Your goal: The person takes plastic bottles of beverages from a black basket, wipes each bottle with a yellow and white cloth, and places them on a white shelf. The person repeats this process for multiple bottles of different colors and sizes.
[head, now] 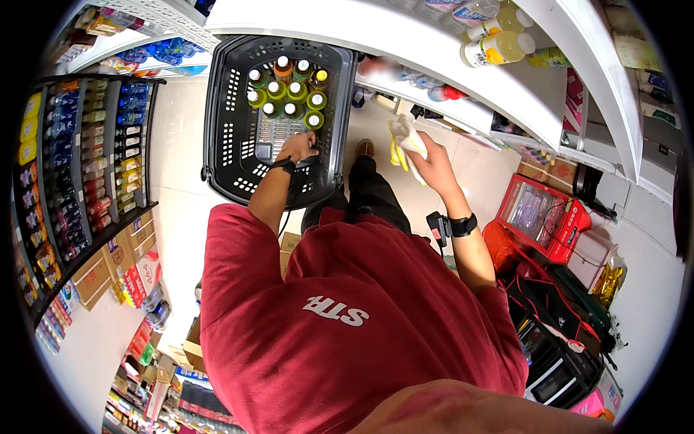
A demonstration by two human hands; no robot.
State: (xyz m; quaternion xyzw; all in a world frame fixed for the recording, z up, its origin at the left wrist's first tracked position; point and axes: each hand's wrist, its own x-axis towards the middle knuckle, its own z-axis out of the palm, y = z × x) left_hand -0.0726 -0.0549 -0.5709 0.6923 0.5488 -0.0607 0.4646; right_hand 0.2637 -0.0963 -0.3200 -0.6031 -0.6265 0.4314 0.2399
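In front of me is a black plastic shopping basket point(216, 122) with slotted walls. Several capped drink bottles point(276, 91) stand upright in its far half. Most of them look green with white caps; one bottle point(320, 80) has a yellow cap. My left hand point(297, 147) reaches into the near half of the basket, just short of the closest bottle point(314, 120). Its fingers are curled and partly hidden, so I cannot tell whether they hold anything. Out to the basket's right, my right hand point(434, 165) grips a crumpled white and yellow cloth point(405, 142).
White shelving point(379, 30) with bottles point(497, 50) runs along the far side. A dark rack of drinks point(81, 157) stands at left, cardboard boxes point(116, 255) below it. At right are a red box point(542, 217) and a black bag point(547, 298). Pale tiles point(179, 141) cover the floor.
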